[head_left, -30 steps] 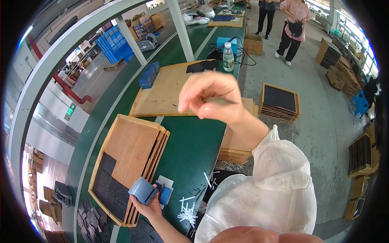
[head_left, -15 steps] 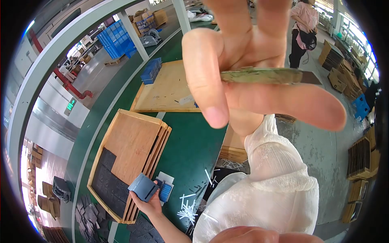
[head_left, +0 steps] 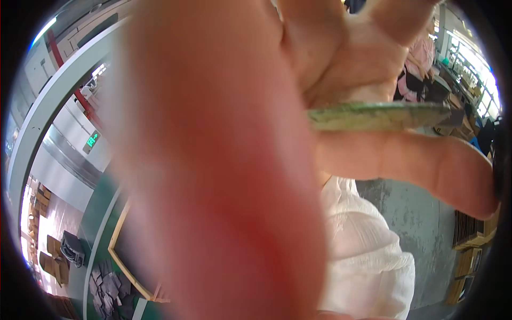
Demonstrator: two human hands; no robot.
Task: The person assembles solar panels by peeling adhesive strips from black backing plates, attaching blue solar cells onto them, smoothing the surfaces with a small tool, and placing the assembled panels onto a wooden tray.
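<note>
My right hand [head_left: 277, 117] is very close to the camera and fills the middle of the view, its thumb large and blurred. It is closed on a thin, flat strip wrapped in worn greenish tape [head_left: 378, 114], which lies along the straightened finger. A dark flat tip [head_left: 454, 120] sticks out of the strip's right end; I cannot tell what kind of tool it is. My left hand and the grey-blue box are hidden behind the thumb. A wooden-edged tray [head_left: 120, 226] shows only by its left rim.
Dark flat pieces [head_left: 109, 285] lie heaped on the green table [head_left: 104, 216] at lower left. A white metal frame post [head_left: 24, 160] curves up the left side. A person in pink [head_left: 421, 58] is at upper right. Stacked cardboard [head_left: 469, 229] stands on the floor at right.
My right hand has come closer to the camera, and its thumb now covers most of the table. My left hand with the grey-blue box has dropped out of sight.
</note>
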